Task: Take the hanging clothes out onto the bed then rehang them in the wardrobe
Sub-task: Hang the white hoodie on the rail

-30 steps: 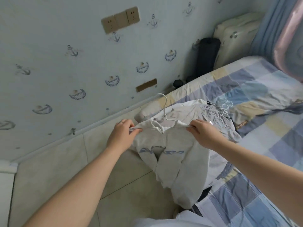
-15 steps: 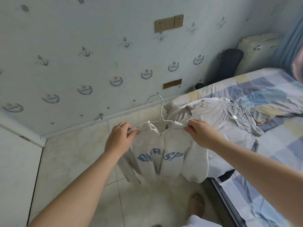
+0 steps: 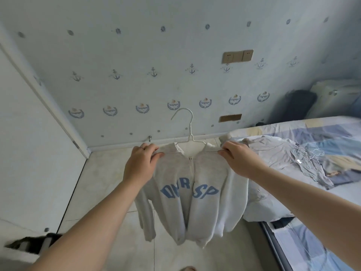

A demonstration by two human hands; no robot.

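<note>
A white zip hoodie [image 3: 195,192] with blue letters hangs on a white wire hanger [image 3: 188,128], held up in the air over the tiled floor. My left hand [image 3: 141,163] grips its left shoulder and my right hand [image 3: 237,159] pinches its right shoulder. The hanger's hook stands upright above the collar. More grey clothes [image 3: 289,155] with wire hangers lie on the bed [image 3: 322,130] at the right. A white wardrobe panel [image 3: 33,153] fills the left side; its inside is out of view.
The anchor-patterned wall [image 3: 156,75] is straight ahead with a socket plate [image 3: 237,56]. A white suitcase [image 3: 336,96] and a dark bag [image 3: 298,104] stand at the far right corner. A dark object [image 3: 37,241] sits low at the left. Pale floor tiles [image 3: 109,182] lie below.
Both hands lifted the hoodie off the bed and carried it left, clear of the mattress. My view turned left, bringing the wardrobe panel into sight.
</note>
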